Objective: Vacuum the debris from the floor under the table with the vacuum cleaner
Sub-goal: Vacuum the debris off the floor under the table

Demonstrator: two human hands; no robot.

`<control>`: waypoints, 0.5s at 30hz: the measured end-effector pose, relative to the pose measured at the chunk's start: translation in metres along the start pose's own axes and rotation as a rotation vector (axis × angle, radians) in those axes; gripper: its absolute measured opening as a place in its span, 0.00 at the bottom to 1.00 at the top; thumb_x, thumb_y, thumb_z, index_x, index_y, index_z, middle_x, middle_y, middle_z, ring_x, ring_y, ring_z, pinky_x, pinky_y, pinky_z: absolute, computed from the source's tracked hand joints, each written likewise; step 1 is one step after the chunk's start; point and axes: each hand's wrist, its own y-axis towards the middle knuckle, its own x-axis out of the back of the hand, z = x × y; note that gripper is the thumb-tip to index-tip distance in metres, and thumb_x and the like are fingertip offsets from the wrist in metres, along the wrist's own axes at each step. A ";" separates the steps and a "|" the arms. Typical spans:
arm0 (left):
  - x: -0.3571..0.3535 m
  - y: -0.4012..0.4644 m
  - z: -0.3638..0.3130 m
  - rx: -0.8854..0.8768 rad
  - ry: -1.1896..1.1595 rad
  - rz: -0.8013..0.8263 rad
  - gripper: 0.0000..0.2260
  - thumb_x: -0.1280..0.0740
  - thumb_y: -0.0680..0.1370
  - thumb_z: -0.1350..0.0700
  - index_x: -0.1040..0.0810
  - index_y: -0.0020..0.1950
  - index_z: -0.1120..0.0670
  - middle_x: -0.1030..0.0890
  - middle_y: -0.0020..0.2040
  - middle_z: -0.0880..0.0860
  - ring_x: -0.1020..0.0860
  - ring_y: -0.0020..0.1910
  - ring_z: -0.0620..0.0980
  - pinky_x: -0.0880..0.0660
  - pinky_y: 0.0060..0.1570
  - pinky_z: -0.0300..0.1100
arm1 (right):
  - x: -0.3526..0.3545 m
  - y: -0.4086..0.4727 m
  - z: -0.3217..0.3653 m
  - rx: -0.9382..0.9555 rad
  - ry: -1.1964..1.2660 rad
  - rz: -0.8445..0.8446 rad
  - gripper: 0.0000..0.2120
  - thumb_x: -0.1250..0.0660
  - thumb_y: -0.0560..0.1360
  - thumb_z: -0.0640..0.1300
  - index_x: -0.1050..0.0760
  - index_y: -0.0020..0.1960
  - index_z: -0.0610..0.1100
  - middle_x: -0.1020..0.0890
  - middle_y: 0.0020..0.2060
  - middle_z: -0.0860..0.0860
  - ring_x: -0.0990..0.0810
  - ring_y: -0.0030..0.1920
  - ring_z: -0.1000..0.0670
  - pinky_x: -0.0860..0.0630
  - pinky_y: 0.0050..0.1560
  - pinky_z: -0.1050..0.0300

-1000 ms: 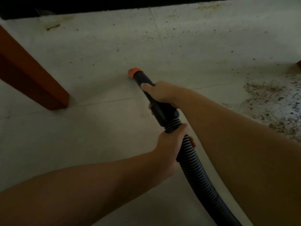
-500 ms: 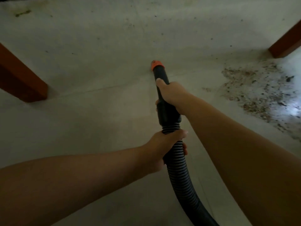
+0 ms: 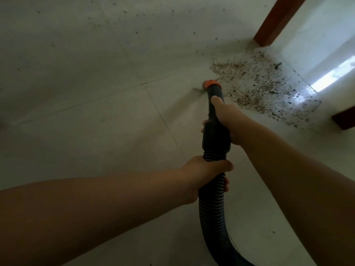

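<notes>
A black ribbed vacuum hose (image 3: 212, 208) ends in a black nozzle with an orange tip (image 3: 211, 84) resting on the pale tiled floor. My right hand (image 3: 229, 120) grips the smooth nozzle tube, and my left hand (image 3: 206, 173) holds the ribbed hose just behind it. The orange tip touches the left edge of a wide patch of brown and dark debris (image 3: 263, 83) spread to the right. Small dark specks dot the floor farther back.
A reddish-brown table leg (image 3: 276, 22) stands at the upper right just beyond the debris. Another brown piece (image 3: 344, 119) pokes in at the right edge. Bright light falls on the floor at the right.
The view and the nozzle have swung to the right. The orange tip, earlier on bare floor well left of the debris, now meets the patch's edge. The left table leg has left the view.
</notes>
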 end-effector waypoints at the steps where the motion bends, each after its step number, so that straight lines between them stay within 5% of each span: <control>1: -0.004 -0.002 0.001 0.001 0.003 0.006 0.06 0.30 0.75 0.57 0.24 0.43 0.58 0.21 0.33 0.55 0.22 0.29 0.49 0.22 0.30 0.38 | 0.004 -0.001 -0.003 -0.003 0.011 0.005 0.22 0.45 0.80 0.58 0.32 0.54 0.37 0.21 0.54 0.34 0.20 0.54 0.34 0.23 0.58 0.37; 7: -0.013 -0.009 0.005 -0.014 -0.079 -0.027 0.05 0.30 0.75 0.58 0.25 0.43 0.58 0.22 0.33 0.55 0.22 0.29 0.50 0.23 0.29 0.38 | 0.003 -0.011 -0.002 0.024 0.012 0.090 0.26 0.44 0.80 0.58 0.31 0.62 0.35 0.20 0.51 0.36 0.17 0.49 0.36 0.20 0.54 0.40; 12: -0.015 -0.010 0.013 -0.007 -0.066 -0.022 0.05 0.30 0.74 0.58 0.25 0.45 0.58 0.21 0.34 0.55 0.22 0.28 0.49 0.23 0.29 0.38 | 0.002 -0.019 -0.003 0.019 0.038 0.163 0.23 0.43 0.81 0.55 0.32 0.64 0.36 0.22 0.38 0.40 0.20 0.30 0.44 0.19 0.33 0.52; 15: -0.022 -0.007 0.013 0.012 -0.024 0.026 0.05 0.30 0.74 0.58 0.25 0.44 0.58 0.22 0.34 0.55 0.22 0.29 0.49 0.23 0.29 0.37 | 0.015 -0.017 -0.015 0.006 0.067 0.090 0.24 0.44 0.81 0.55 0.32 0.63 0.35 0.21 0.40 0.39 0.19 0.35 0.41 0.18 0.40 0.47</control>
